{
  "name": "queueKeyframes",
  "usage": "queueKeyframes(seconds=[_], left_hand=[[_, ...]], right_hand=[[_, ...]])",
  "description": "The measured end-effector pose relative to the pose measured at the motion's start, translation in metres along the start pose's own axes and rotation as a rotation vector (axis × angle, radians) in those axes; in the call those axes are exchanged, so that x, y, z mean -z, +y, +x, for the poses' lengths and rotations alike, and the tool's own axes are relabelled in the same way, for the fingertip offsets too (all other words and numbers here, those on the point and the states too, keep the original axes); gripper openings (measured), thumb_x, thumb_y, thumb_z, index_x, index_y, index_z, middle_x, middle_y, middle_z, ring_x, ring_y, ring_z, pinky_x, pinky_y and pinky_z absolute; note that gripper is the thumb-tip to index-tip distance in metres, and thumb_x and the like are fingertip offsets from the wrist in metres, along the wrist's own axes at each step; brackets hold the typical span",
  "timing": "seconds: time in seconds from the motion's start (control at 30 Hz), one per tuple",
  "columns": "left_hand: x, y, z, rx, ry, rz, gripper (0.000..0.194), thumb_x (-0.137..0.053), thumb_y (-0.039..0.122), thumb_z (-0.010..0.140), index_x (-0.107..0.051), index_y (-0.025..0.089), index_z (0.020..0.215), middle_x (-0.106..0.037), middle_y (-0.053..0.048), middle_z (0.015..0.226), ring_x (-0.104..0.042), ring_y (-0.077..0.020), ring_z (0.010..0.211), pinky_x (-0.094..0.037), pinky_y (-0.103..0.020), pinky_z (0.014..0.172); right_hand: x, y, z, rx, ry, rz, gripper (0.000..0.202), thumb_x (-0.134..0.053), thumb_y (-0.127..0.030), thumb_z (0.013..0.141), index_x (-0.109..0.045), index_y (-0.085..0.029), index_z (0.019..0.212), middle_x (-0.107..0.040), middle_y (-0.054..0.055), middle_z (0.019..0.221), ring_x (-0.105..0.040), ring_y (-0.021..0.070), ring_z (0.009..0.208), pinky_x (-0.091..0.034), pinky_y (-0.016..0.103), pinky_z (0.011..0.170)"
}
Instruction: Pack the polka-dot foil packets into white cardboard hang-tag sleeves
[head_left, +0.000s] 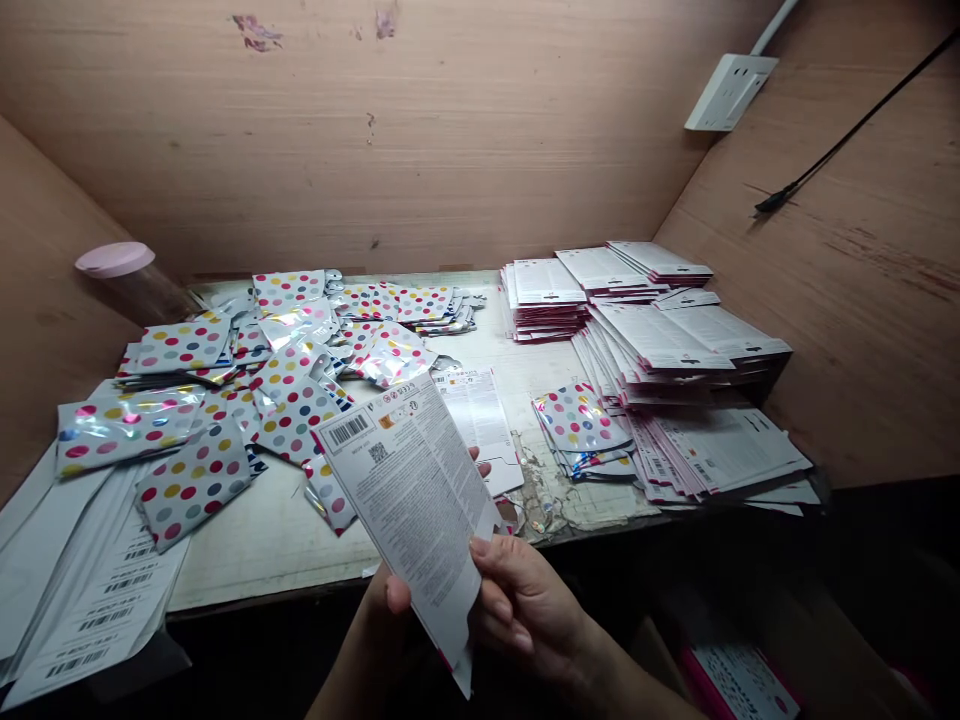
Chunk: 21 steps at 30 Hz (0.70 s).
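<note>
In front of me a flat printed card packet [420,490] is held tilted, its back with small text, a barcode and a QR code turned towards me. My left hand [386,610] supports it from underneath, the thumb at its lower left edge; some fingertips show past the right edge. My right hand [529,605] pinches the lower right edge, where a flap stands out. Behind the packet, another printed card [491,430] lies on the table, partly covered. Polka-dot foil pouches [296,400] are heaped to the left.
Stacks of card packets [652,335] stand at the right, beside a small pile of dotted pouches [581,420]. Barcode label sheets [105,590] lie at the left edge, below a pink-lidded container [120,262]. Cardboard walls [420,140] enclose the table [247,560]; a socket [731,92] is mounted upper right.
</note>
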<state>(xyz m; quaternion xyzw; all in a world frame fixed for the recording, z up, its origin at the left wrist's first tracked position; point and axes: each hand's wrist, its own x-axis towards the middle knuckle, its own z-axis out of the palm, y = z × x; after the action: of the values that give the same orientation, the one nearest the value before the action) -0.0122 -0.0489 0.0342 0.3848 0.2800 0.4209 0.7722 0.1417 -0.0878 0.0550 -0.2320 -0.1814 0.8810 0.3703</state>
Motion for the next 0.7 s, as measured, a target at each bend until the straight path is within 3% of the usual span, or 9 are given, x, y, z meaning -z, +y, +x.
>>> queueKeyframes(seconds=[0.07, 0.1, 0.17, 0.2, 0.23, 0.3, 0.37, 0.43, 0.7], left_hand=[[-0.003, 0.014, 0.0, -0.082, 0.077, -0.106, 0.119, -0.07, 0.081, 0.044, -0.037, 0.025, 0.143, -0.048, -0.013, 0.144, -0.042, -0.0437, 0.13, -0.042, -0.056, 0.101], [-0.003, 0.021, -0.001, -0.111, 0.111, -0.145, 0.117, -0.07, 0.08, 0.047, -0.036, 0.023, 0.144, -0.046, -0.015, 0.146, -0.041, -0.0443, 0.131, -0.04, -0.057, 0.102], [-0.001, 0.033, -0.004, -0.141, 0.164, -0.218, 0.115, -0.068, 0.079, 0.051, -0.037, 0.018, 0.144, -0.046, -0.017, 0.145, -0.039, -0.0458, 0.132, -0.036, -0.059, 0.105], [-0.001, 0.036, -0.006, -0.156, 0.185, -0.248, 0.114, -0.067, 0.08, 0.053, -0.038, 0.017, 0.144, -0.047, -0.018, 0.144, -0.036, -0.0464, 0.133, -0.033, -0.061, 0.107], [0.0, 0.039, -0.008, -0.168, 0.196, -0.266, 0.114, -0.065, 0.082, 0.054, -0.038, 0.016, 0.143, -0.049, -0.018, 0.142, -0.034, -0.0464, 0.135, -0.03, -0.061, 0.108], [-0.003, 0.039, -0.01, -0.179, 0.212, -0.294, 0.114, -0.062, 0.084, 0.054, -0.039, 0.016, 0.143, -0.05, -0.017, 0.141, -0.029, -0.0458, 0.138, -0.025, -0.062, 0.111], [-0.007, 0.036, -0.01, -0.16, 0.226, -0.321, 0.116, -0.062, 0.084, 0.053, -0.038, 0.017, 0.144, -0.048, -0.017, 0.143, -0.029, -0.0457, 0.138, -0.024, -0.062, 0.111], [-0.009, 0.033, -0.008, -0.158, 0.239, -0.335, 0.116, -0.064, 0.083, 0.053, -0.035, 0.019, 0.145, -0.045, -0.017, 0.145, -0.03, -0.0459, 0.138, -0.026, -0.062, 0.111], [-0.001, 0.03, -0.002, -0.117, 0.241, -0.36, 0.111, -0.05, 0.088, 0.061, -0.031, 0.022, 0.147, -0.048, -0.015, 0.143, -0.034, -0.0438, 0.136, -0.033, -0.061, 0.106]], right_hand=[[0.012, -0.017, -0.01, 0.033, 0.109, -0.232, 0.066, -0.034, -0.069, 0.089, -0.061, -0.014, 0.063, -0.047, -0.002, 0.037, -0.033, 0.007, 0.022, -0.015, 0.019, 0.026], [0.023, -0.031, -0.014, 0.13, 0.234, -0.419, 0.069, -0.029, -0.071, 0.089, -0.066, -0.013, 0.077, -0.055, 0.001, 0.045, -0.04, 0.0093, 0.027, -0.021, 0.02, 0.027], [0.054, -0.062, -0.018, 0.463, 0.594, -0.912, 0.063, -0.039, -0.069, 0.087, -0.067, -0.015, 0.101, -0.067, 0.008, 0.071, -0.06, 0.0162, 0.051, -0.043, 0.025, 0.042], [0.072, -0.078, -0.017, 0.608, 0.789, -1.194, 0.061, -0.051, -0.068, 0.082, -0.065, -0.015, 0.109, -0.069, 0.015, 0.094, -0.066, 0.0234, 0.078, -0.053, 0.033, 0.061], [0.091, -0.092, -0.014, 0.66, 0.943, -1.455, 0.069, -0.058, -0.069, 0.076, -0.062, -0.013, 0.118, -0.062, 0.021, 0.118, -0.06, 0.0328, 0.106, -0.052, 0.043, 0.081], [0.125, -0.111, -0.004, 0.54, 1.132, -1.829, 0.087, -0.063, -0.067, 0.073, -0.049, -0.009, 0.136, -0.034, 0.026, 0.148, -0.031, 0.0446, 0.135, -0.032, 0.058, 0.104], [0.147, -0.116, 0.006, 0.361, 1.186, -2.025, 0.091, -0.061, -0.063, 0.076, -0.036, -0.01, 0.145, -0.017, 0.025, 0.155, -0.018, 0.047, 0.14, -0.023, 0.061, 0.108], [0.155, -0.111, 0.012, 0.282, 1.191, -2.124, 0.083, -0.059, -0.057, 0.08, -0.033, -0.015, 0.147, -0.018, 0.024, 0.156, -0.022, 0.0458, 0.139, -0.023, 0.06, 0.108], [0.155, -0.081, 0.011, 0.357, 1.087, -2.213, 0.052, -0.04, -0.031, 0.095, -0.044, -0.009, 0.141, -0.036, 0.024, 0.148, -0.027, 0.0421, 0.14, -0.03, 0.06, 0.107]])
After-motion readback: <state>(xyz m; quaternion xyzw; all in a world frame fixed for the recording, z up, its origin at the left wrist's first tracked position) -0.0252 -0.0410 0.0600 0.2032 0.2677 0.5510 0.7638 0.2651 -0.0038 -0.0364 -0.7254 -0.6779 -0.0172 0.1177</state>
